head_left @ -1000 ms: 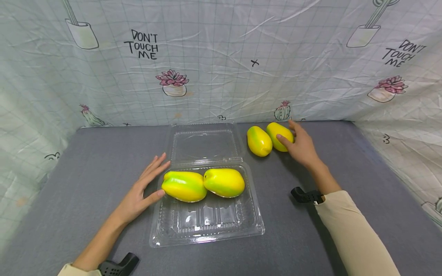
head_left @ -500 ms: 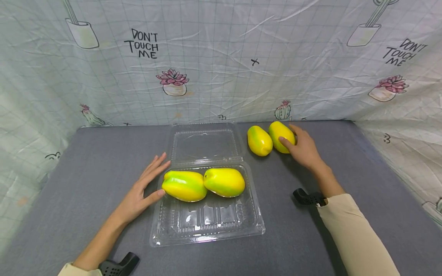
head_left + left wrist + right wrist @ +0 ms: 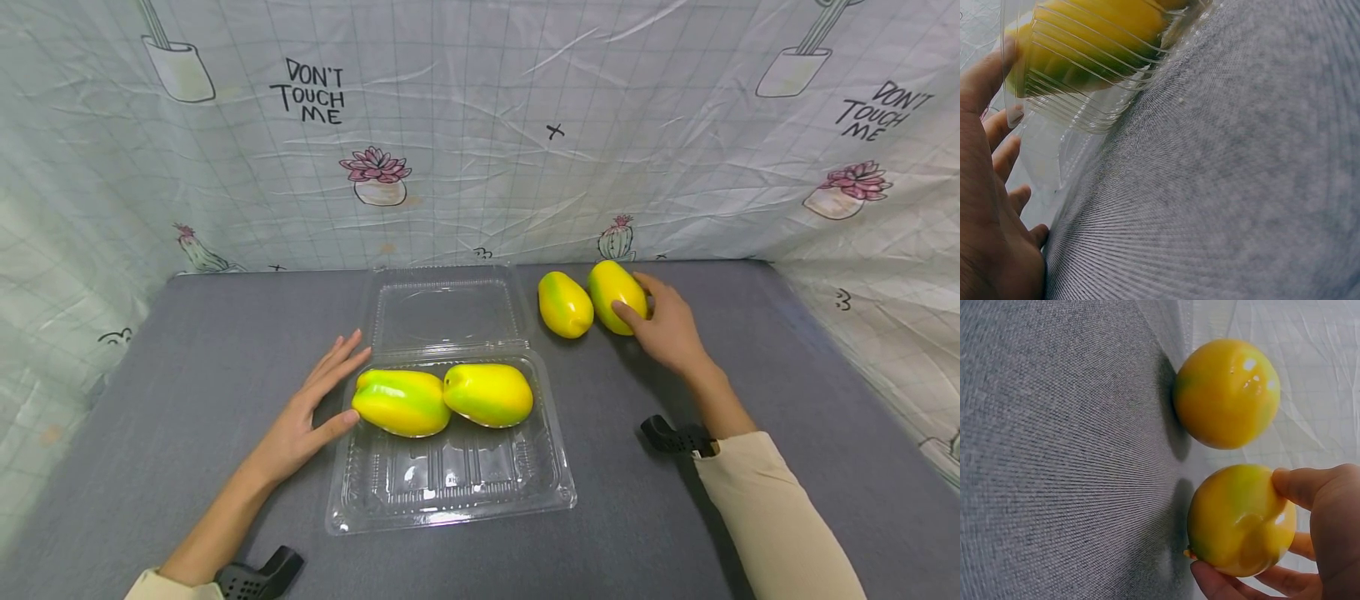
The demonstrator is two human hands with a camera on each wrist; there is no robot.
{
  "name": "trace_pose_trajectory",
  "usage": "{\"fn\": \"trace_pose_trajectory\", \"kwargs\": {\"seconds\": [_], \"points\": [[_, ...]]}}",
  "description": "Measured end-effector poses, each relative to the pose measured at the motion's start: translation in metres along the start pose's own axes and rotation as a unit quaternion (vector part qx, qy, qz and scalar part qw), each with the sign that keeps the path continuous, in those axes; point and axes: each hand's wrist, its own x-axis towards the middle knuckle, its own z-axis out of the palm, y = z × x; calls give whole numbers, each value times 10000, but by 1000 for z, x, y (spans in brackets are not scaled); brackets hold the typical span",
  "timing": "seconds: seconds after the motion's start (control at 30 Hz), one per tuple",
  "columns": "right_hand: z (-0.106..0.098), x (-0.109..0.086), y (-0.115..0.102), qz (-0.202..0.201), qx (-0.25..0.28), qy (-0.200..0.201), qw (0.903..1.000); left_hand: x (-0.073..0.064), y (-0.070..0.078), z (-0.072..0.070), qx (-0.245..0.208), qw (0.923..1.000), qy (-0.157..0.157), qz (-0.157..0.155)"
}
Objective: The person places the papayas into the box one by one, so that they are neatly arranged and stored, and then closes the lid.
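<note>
A right hand [image 3: 667, 330] clasps a glossy papaya [image 3: 615, 293] beside a second papaya [image 3: 566, 305] near the far edge of the tabletop [image 3: 615, 533], where slick skin could let it slip, while the left hand [image 3: 303, 421], fingers spread, touches a clear plastic container [image 3: 557, 471] holding two more papayas [image 3: 401, 403] [image 3: 489, 395].

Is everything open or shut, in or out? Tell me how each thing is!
Clear box: open
Lid: folded back
Left boxed fruit: inside, lying sideways
Right boxed fruit: inside, lying sideways
Left loose fruit: lying outside the box
Right loose fruit: outside, gripped by right hand
Left hand: fingers spread, beside the box
</note>
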Motion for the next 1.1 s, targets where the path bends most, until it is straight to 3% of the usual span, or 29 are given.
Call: {"fn": "trace_pose_trajectory", "kwargs": {"seconds": [0.37, 0.63, 1.1], "points": [[-9, -10, -4, -96, 304, 346, 9989, 0, 1, 0, -18, 10000, -13, -2], [-17, -19, -19, -523, 324, 700, 9957, 1, -1, 0, -75, 9999, 6, 94], [-18, -42, -43, -1217, 450, 856, 9879, 1, 1, -1, -89, 9999, -15, 75]]}}
